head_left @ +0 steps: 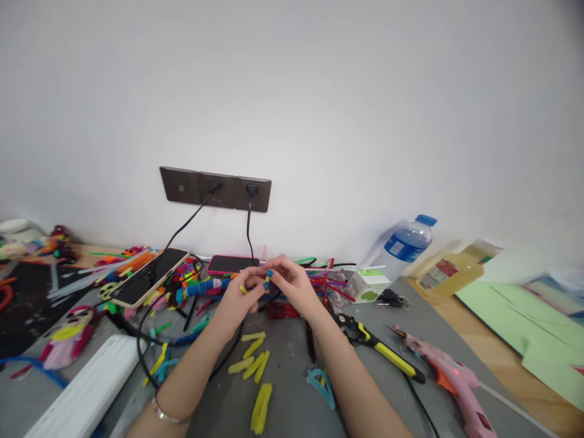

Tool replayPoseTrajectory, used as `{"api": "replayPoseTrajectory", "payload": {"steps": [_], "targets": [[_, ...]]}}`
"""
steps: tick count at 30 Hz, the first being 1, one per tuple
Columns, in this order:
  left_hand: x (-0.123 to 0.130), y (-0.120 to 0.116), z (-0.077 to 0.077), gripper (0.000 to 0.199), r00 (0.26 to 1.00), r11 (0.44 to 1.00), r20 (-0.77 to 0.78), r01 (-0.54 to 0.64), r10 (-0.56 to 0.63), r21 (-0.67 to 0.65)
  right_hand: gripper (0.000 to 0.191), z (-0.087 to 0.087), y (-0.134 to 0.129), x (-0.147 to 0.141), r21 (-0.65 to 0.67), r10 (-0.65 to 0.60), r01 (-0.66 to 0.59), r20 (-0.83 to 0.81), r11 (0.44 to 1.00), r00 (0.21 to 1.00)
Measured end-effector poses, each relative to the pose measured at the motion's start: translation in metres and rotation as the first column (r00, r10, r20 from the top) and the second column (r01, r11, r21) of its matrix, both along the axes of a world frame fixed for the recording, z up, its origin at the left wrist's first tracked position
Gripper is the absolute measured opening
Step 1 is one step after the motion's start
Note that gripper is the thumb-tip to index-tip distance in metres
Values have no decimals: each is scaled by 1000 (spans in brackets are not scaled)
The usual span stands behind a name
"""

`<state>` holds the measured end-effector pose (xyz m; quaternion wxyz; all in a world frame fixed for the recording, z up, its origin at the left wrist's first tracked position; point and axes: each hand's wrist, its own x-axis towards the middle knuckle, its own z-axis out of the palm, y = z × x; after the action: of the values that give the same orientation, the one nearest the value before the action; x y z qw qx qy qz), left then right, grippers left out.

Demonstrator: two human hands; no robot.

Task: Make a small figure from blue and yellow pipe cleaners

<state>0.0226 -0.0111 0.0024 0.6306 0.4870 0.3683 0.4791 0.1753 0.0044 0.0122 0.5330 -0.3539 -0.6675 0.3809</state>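
Note:
My left hand [244,297] and my right hand [287,280] meet at the middle of the view, above the grey table [292,377]. Their fingers pinch a small yellow piece [268,279] between them. Another bit of yellow [243,289] shows at the fingers of my left hand. Blue marks the tips of some fingers. Below the hands lie several bent yellow fuzzy strips [261,407]. A light-blue looped piece [320,387] rests beside my right forearm. Exactly how the fingers grip the small piece is partly hidden.
Yellow-handled pliers [387,356] and a pink glue gun [451,380] lie at the right, near a bottle [406,246] and small box [368,286]. Phones [152,277], a white power strip [91,389], black cables and colourful craft pieces spread across the left.

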Motion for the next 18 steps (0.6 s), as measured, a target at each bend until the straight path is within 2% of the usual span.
{"api": "replayPoseTrajectory", "payload": {"steps": [3, 6, 10, 13, 16, 18], "targets": [[4, 1, -5, 50, 988, 989, -113, -91, 104, 115, 9, 5, -5, 1, 87, -2, -9, 119, 996, 993], [5, 2, -11, 54, 964, 954, -201, -113, 173, 277, 1, 8, -10, -1, 37, 75, -83, 179, 996, 981], [2, 3, -14, 58, 900, 898, -336, -120, 279, 424, 8, 5, -13, -4, -27, 151, -148, 194, 989, 969], [0, 0, -12, 65, 865, 880, -407, -77, 293, 469, 7, 3, -13, -5, -69, 190, -180, 181, 981, 965], [1, -3, -10, 81, 859, 878, -418, -71, 295, 474, 4, 2, -13, -6, -78, 222, -211, 173, 974, 960], [1, -4, -9, 84, 863, 876, -411, -72, 294, 477, 4, 2, -13, -7, -56, 217, -210, 177, 976, 960]]}}
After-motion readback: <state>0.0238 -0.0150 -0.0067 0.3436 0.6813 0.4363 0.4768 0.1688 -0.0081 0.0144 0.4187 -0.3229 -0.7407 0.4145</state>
